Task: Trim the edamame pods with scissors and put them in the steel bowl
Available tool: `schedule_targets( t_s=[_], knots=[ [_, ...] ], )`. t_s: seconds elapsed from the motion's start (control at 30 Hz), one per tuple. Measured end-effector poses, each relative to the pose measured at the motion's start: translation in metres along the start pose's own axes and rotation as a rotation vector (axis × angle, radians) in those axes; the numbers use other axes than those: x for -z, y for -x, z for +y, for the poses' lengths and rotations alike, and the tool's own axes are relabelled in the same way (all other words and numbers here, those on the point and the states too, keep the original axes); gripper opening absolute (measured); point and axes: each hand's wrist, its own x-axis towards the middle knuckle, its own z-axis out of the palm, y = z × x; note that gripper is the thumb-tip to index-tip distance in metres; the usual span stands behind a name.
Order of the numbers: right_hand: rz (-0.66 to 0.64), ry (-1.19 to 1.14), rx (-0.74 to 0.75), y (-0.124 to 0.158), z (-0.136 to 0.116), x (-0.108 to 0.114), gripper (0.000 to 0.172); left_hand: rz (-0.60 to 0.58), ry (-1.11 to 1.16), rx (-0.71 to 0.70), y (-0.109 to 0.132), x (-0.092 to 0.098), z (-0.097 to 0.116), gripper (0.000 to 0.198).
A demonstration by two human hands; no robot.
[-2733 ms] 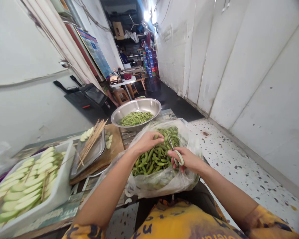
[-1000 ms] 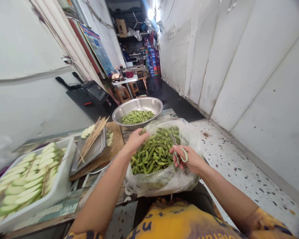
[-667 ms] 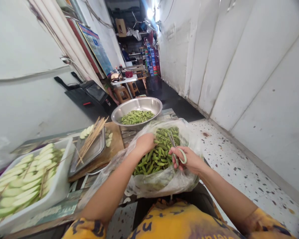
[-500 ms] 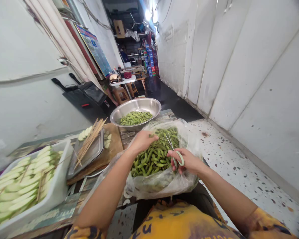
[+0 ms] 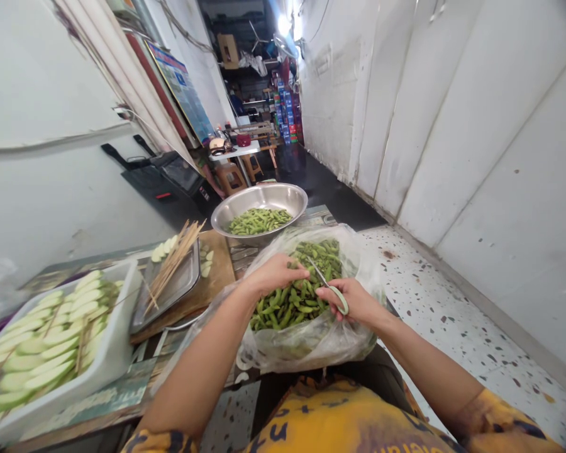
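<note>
The step in hand seems to be snipping at the green pods [image 5: 287,309], which are heaped in an open plastic bag [image 5: 306,351] at the near middle of the scene. For this to be done well, each pod is best presented with its end standing clear of the fingers, so that the cut can be made at the tip alone. The scissors [image 5: 336,296] are best kept low over the heap, with the points turned slightly away from the left hand [image 5: 277,274], since its fingertips are placed just beside the blades. The bag's rim, folded loosely around the heap, is best kept out of the cut

By the right hand [image 5: 358,303], the scissors are gripped firmly at the handle, the fingers curled around it on the right side of the heap; the blades are pointed far and left and look narrowly parted at most. The thumb and fingers of the left hand are brought close together in a narrow pinch over the left part of the heap; whether a pod is held there cannot be told. More pods are held in a steel bowl [image 5: 283,196] on the far side, a little left of the bag
</note>
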Motion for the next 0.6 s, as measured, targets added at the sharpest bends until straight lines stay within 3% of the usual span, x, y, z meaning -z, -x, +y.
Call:
schedule_targets(
  t_s=[0.2,0.37,0.6],
  knots=[
    [-0.021,-0.161,0.008,0.003,-0.001,-0.003,0.041,0.14,0.467,-0.037,-0.01,-0.01,-0.015,0.03],
    [-0.06,-0.193,0.0,0.004,0.0,-0.009,0.043,0.248,0.46,-0.109,-0.01,-0.02,-0.021,0.024],
    [-0.037,-0.194,-0.012,0.002,-0.003,-0.009,0.043,0.281,0.362,-0.17,-0.002,-0.024,-0.014,0.02]
  ],
)
